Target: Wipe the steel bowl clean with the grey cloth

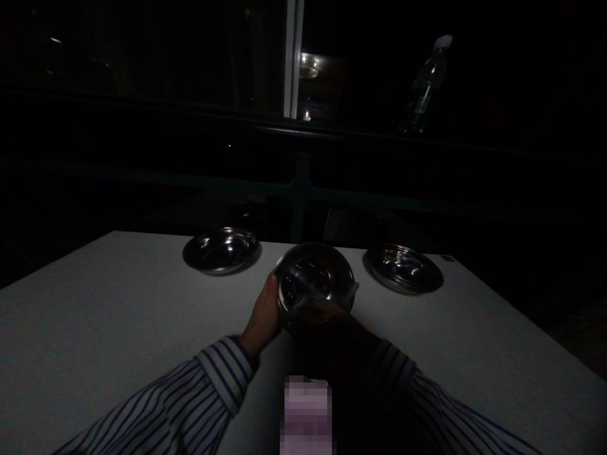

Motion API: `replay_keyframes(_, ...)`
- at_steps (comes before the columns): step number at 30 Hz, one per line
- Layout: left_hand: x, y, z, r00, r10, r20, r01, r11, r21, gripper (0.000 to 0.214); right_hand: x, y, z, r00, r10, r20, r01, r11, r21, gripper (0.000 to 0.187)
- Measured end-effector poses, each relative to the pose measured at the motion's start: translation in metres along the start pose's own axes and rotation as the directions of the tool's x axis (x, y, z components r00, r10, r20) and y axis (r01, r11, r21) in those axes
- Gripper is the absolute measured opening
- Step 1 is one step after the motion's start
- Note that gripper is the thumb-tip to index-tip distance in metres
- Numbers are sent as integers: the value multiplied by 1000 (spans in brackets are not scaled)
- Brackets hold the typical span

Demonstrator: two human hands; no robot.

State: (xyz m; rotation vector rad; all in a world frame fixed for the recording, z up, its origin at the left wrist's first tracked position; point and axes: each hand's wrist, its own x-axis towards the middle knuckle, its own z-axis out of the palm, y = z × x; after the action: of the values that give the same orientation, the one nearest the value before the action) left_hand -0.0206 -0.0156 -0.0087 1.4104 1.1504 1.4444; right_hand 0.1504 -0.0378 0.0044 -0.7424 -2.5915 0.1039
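Observation:
My left hand (264,311) grips the left rim of a tilted steel plate (310,275) held just above the white table (118,303). My right hand (334,319) is in deep shadow at the plate's lower edge, pressed against a greyish cloth or scrubber (327,297) that lies on the plate's inside. Its fingers are hard to make out. Both sleeves are white with dark stripes.
A steel plate (220,250) rests on the table at the back left. A stack of steel plates (404,268) sits at the back right. Behind the table runs a dark railing, with a plastic bottle (427,85) above it. The room is very dark.

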Motion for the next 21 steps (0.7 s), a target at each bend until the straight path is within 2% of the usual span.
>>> replay_keyframes(6, -1, 4, -2, 999, 34, 0, -34, 999, 42, 59, 4, 0, 16, 1000, 17, 6, -17, 999, -40, 27)
replay_keyframes(9, 1, 5, -3, 999, 44, -13, -43, 997, 60, 59, -3, 7, 11, 999, 14, 35, -10, 995, -102, 26)
replay_keyframes(13, 2, 4, -3, 999, 28, -23, -27, 998, 56, 59, -9, 12, -1, 990, 82, 115, -62, 984, -168, 19)
replay_keyframes(15, 2, 4, -2, 1000, 22, -17, -21, 998, 57, 59, -7, 9, -3, 991, 76, 108, -59, 987, -150, 18)
replay_keyframes(21, 1, 1, 1, 1000, -4, -28, 4, 1000, -2, 59, 10, -10, 5, 996, 3, 93, 6, 996, -94, 31)
